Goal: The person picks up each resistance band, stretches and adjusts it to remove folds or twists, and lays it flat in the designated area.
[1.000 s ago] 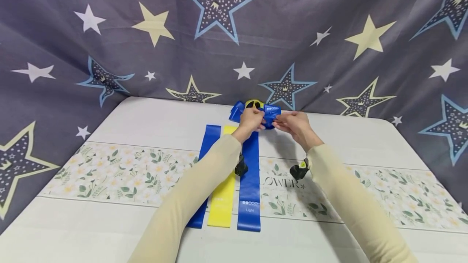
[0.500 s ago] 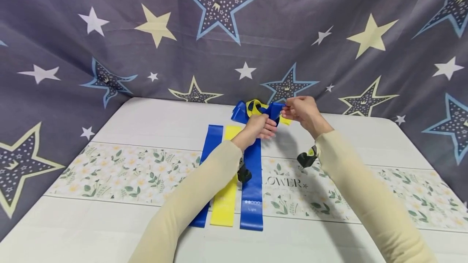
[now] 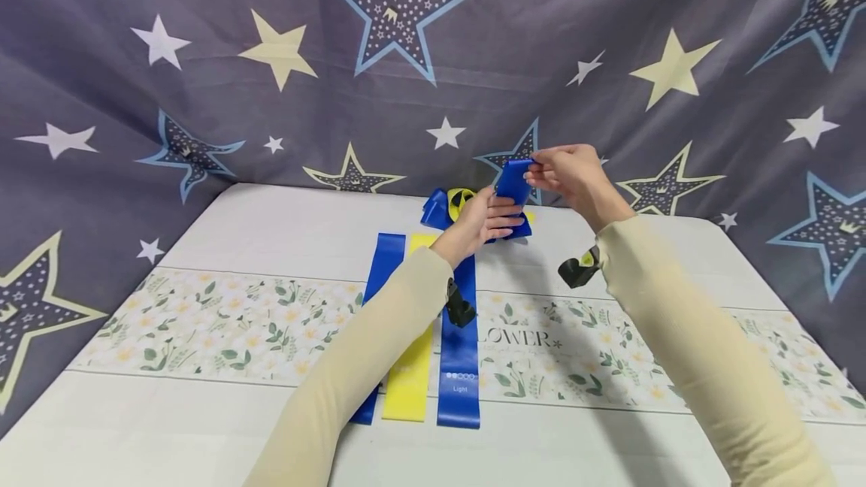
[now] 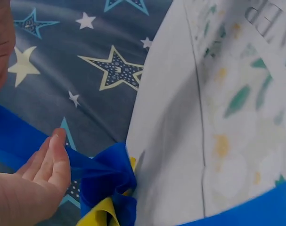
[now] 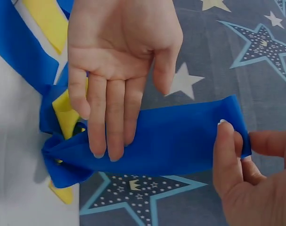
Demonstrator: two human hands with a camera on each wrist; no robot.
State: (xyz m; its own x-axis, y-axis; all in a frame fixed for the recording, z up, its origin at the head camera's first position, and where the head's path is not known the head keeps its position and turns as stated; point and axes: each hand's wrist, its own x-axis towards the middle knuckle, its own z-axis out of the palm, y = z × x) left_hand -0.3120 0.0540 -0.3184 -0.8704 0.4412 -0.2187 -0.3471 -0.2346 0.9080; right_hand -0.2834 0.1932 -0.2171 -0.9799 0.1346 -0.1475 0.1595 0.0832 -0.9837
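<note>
My right hand [image 3: 571,175] pinches a blue band [image 3: 512,183]; my left hand [image 3: 482,220] lies flat-fingered on it; nearer blue band [image 3: 460,337] reads "Light"

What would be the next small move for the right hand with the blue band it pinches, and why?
Probably keep drawing the blue band up and away from the tangled pile. The right hand pinches its free end, the left hand lays straight fingers on it near the knot, and its other end is still caught among blue and yellow loops.
</note>
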